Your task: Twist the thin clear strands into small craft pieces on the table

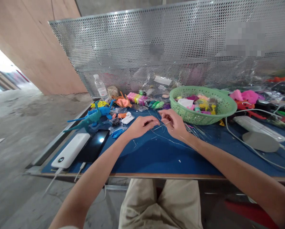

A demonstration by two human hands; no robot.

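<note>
Over the middle of the blue tabletop (142,159), my left hand (144,125) is closed in a pinch on a thin, pale wire. Close beside it, my right hand (173,122) has its fingers curled and pinched around the same fine strands. A long loose length of wire (173,140) trails below the right hand toward the right wrist. Several more thin wires (199,131) lie on the table to the right of that hand. The exact spot where the fingertips grip is too small to make out.
A green basket (204,117) of colourful pieces stands right of my hands. At left lie blue toy figures (94,116), a white power bank (72,149) and a phone (93,146). A bottle (100,87) stands behind. A cable (240,140) and perforated metal panel (133,47) border the area.
</note>
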